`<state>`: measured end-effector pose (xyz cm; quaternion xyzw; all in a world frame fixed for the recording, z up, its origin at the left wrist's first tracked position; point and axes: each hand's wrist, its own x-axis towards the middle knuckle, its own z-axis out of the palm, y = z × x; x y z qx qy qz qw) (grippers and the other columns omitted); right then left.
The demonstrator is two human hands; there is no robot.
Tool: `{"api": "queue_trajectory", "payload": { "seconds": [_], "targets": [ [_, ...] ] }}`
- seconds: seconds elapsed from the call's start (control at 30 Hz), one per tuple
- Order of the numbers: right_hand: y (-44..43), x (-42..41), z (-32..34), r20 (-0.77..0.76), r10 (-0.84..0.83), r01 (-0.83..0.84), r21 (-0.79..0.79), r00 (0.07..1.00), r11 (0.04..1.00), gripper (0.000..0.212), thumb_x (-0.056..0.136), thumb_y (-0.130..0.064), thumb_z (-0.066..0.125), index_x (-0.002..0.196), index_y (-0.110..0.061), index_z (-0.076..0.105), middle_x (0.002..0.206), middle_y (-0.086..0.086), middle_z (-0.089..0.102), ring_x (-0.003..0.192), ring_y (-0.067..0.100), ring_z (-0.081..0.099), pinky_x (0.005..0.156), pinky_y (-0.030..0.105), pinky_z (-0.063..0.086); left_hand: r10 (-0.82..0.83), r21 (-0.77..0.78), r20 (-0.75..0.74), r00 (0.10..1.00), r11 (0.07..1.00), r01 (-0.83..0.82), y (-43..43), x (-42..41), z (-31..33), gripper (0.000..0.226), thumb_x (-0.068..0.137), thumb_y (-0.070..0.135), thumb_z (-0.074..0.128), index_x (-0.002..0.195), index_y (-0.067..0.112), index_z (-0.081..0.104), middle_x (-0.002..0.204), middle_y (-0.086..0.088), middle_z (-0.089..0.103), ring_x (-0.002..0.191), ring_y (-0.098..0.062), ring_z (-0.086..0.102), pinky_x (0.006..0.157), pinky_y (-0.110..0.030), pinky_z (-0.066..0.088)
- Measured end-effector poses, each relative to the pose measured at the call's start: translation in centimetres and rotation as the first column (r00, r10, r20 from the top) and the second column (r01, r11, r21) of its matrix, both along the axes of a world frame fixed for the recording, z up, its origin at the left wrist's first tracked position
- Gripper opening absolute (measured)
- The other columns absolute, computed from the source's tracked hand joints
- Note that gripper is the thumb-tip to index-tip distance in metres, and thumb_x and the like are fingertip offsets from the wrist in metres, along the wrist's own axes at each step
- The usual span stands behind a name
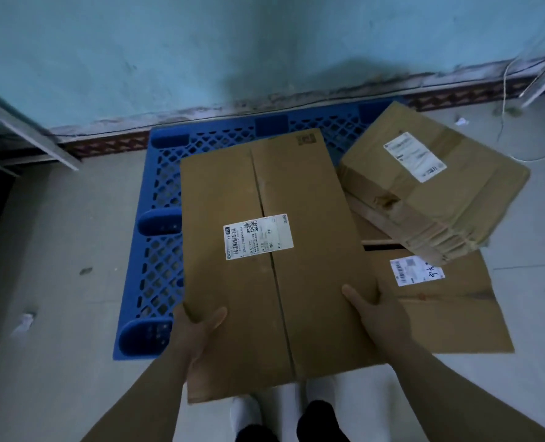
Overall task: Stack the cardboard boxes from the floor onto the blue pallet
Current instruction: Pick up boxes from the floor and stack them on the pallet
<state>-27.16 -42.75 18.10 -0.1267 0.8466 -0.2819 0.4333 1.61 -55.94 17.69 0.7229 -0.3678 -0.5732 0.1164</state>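
A large flattened cardboard box [274, 256] with a white shipping label and a centre seam lies over the blue pallet [159, 199], its near end past the pallet's near edge. At the pallet's right side, a smaller labelled box [430, 183] sits tilted atop another flattened box [440, 311], which lies partly on the floor

I count one blue plastic lattice pallet [156, 237], three flattened brown cardboard boxes, one large [274, 193], one tilted [437, 199], one underneath [449, 314], three white shipping labels, two bare hands.
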Motion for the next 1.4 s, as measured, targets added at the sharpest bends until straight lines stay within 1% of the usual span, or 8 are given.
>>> {"api": "queue_trajectory", "payload": {
  "seconds": [0.23,0.5,0.73,0.9,1.0,1.17,1.23,1.4],
  "targets": [
    [-0.2,-0.5,-8.6,0.044,-0.079,0.077,0.038,0.996,0.996,0.076,0.087,-0.044,0.065,0.149,-0.019,0.03,0.14,0.004,0.052,0.124,0.028,0.051,0.093,0.03,0.038,-0.007,0.028,-0.023,1.0,1.0,0.008,-1.3,-1.9,-8.7,0.096,0.079,0.018,0.079,0.152,0.028,0.017,0.151,-0.007,0.035,0.13,-0.035,0.044,0.105,-0.055,0.041],
    [-0.8,-0.8,-7.7,-0.058,-0.079,0.084,0.074,0.995,0.994,0.07,0.087,-0.045,0.063,0.147,-0.024,0.032,0.137,0.003,0.054,0.124,0.031,0.051,0.098,0.035,0.037,-0.02,0.08,0.026,0.999,0.997,0.018,-2.5,-3.1,-7.8,0.089,0.083,0.017,0.076,0.151,0.026,0.019,0.148,-0.008,0.039,0.127,-0.036,0.047,0.105,-0.059,0.04],
    [-1.2,-0.8,-8.5,-0.031,-0.014,0.018,0.157,0.999,0.987,0.072,0.089,-0.039,0.063,0.146,-0.015,0.027,0.14,0.013,0.049,0.126,0.037,0.048,0.101,0.046,0.04,-0.149,0.102,0.24,0.959,0.987,0.128,-2.4,-4.5,-7.9,0.097,0.084,0.025,0.075,0.155,0.023,0.008,0.155,-0.01,0.03,0.135,-0.038,0.039,0.109,-0.057,0.036],
    [-0.5,-0.6,-7.4,0.094,0.073,-0.088,0.16,0.993,0.983,0.083,0.092,-0.027,0.061,0.154,-0.012,0.008,0.151,0.012,0.036,0.135,0.032,0.04,0.107,0.036,0.033,-0.282,0.105,0.425,0.86,0.959,0.263,-2.2,-6.2,-6.1,0.09,0.094,0.022,0.06,0.155,0.013,-0.005,0.161,-0.014,0.011,0.145,-0.038,0.023,0.114,-0.052,0.029],
    [0.7,-0.5,-6.3,0.054,0.096,-0.104,0.183,0.994,0.978,0.089,0.09,-0.025,0.061,0.155,-0.018,0.001,0.156,0.012,0.025,0.139,0.034,0.033,0.112,0.048,0.031,-0.391,0.138,0.469,0.792,0.918,0.372,-1.6,-7.3,-3.9,0.085,0.092,0.019,0.059,0.155,0.012,0.002,0.158,-0.017,0.019,0.139,-0.039,0.032,0.11,-0.05,0.036],
    [0.8,-1.1,-0.7,0.031,0.179,-0.182,0.191,0.983,0.965,0.045,0.093,-0.011,0.05,0.138,-0.013,0.049,0.136,0.01,0.055,0.122,0.028,0.054,0.098,0.032,0.043,-0.616,0.22,0.357,0.703,0.786,0.577,-0.8,-10.2,1.6,0.05,0.097,0.015,0.054,0.143,0.001,0.039,0.132,-0.016,0.054,0.102,-0.032,0.06,0.09,-0.04,0.051],
    [0.6,-0.9,2.2,0.013,0.217,-0.217,0.137,0.976,0.966,0.037,0.091,-0.009,0.05,0.125,-0.017,0.062,0.129,0.005,0.061,0.112,0.025,0.061,0.094,0.03,0.047,-0.644,0.217,0.284,0.71,0.764,0.607,-0.4,-11.4,4.3,0.04,0.096,0.015,0.054,0.135,0.005,0.049,0.101,-0.007,0.06,0.075,-0.017,0.056,0.078,-0.038,0.053],
    [1.0,0.4,8.8,-0.09,0.185,-0.185,0.005,0.979,0.983,0.034,0.091,-0.007,0.048,0.116,-0.019,0.068,0.123,0.003,0.063,0.088,0.017,0.06,0.069,0.023,0.05,-0.694,0.112,0.132,0.707,0.719,0.685,0.8,-13.7,11.3,0.009,0.097,0.013,0.054,0.099,0.015,0.062,0.081,-0.001,0.056,0.07,-0.012,0.052,0.066,-0.03,0.048]
  ]
}}
